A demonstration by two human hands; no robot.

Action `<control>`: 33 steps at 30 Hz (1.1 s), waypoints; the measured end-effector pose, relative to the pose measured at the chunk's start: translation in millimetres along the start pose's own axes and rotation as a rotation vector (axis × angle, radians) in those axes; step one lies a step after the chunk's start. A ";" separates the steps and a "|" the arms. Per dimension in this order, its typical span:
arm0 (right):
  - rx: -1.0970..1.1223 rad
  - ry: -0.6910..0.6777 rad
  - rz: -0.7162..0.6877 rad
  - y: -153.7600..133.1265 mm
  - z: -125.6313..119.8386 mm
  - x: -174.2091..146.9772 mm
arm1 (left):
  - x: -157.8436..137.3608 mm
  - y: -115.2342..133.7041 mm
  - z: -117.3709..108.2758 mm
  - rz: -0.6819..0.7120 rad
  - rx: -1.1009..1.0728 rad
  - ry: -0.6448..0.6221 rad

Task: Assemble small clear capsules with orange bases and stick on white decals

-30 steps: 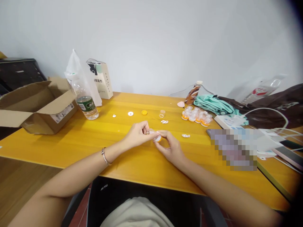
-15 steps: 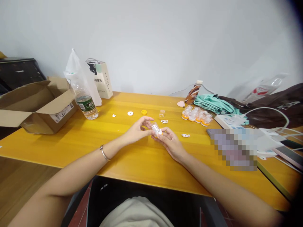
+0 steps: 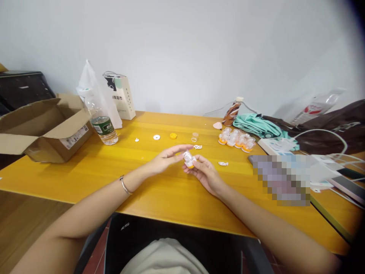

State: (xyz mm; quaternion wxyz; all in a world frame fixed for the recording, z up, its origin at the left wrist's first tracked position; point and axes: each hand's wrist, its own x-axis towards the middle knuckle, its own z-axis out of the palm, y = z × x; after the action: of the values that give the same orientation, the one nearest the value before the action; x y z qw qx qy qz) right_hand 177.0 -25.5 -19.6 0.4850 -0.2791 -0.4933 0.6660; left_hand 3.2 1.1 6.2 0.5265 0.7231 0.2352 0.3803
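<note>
While the right hand (image 3: 208,176) pinched it, a small clear-topped plastic container (image 3: 188,157) tilted over the wooden table (image 3: 171,196), right between both hands!

See-through shell on top, dark-speckled white inside, and there it was, a bright orange base (image 3: 190,166) below! Its long axis leaned, clear end pointing up and slightly left, orange end down and slightly right. Thumb on the near side, fingers curled beneath, that was the right hand's hold; the left hand (image 3: 167,158) was spread, fingers stretched out above the clear end, thumb alongside the shell, though whether it touched, nobody could tell.
</note>
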 end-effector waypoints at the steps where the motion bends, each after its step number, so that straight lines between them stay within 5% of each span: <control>1: -0.002 0.007 -0.005 -0.2 -0.3 0.1 | -0.1 -1.3 -0.3 -0.001 0.021 0.042; 4: -0.003 0.024 -0.021 1.1 -0.9 1.0 | -0.5 -5.2 1.3 0.022 0.154 0.254; 9: 0.005 -0.011 -0.001 3.3 -0.9 2.0 | -2.7 -3.2 4.6 0.078 0.130 0.033; 14: -0.003 0.028 -0.018 2.5 -1.1 1.8 | 0.1 -4.2 1.9 0.000 0.304 0.268; 19: 0.051 -0.010 0.052 3.0 -4.9 2.9 | 0.7 0.3 -2.7 0.122 0.210 0.055; 24: 0.042 0.030 -0.001 4.1 -5.7 4.4 | -0.3 -0.4 -5.2 0.039 0.321 0.174; 28: 0.030 0.030 0.025 4.2 -4.9 4.4 | 0.6 -1.1 -8.1 0.120 0.317 0.055; 33: 0.031 0.035 0.017 4.9 -6.8 5.4 | 1.5 -2.3 -9.2 0.024 0.317 0.181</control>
State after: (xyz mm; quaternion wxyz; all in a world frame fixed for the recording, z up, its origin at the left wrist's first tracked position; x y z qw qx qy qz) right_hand 179.0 -18.1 -26.1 0.4922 -0.2872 -0.4720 0.6727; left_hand -3.1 8.3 5.8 0.3782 0.7624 0.3301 0.4083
